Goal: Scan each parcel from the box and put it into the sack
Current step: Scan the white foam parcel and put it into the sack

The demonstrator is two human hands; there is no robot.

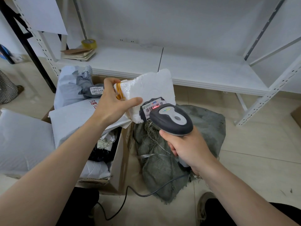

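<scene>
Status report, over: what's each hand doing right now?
Left hand grips foam parcel. Right hand holds scanner, red line on the label. Sack lies below; nothing seen blocking it.

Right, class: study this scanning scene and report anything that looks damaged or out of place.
The foam parcel in the left hand has ragged, broken edges. The sack is frayed, with loose strands hanging. Mailers bulge over the box rim.

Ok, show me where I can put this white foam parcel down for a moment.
The low white shelf board is bare from the roll of yellow tape and flat cardboard scraps rightward to its far end. The beige floor tiles right of the grey woven sack are free too. The brown cardboard box is heaped with white and grey mailer bags: crowded.
</scene>
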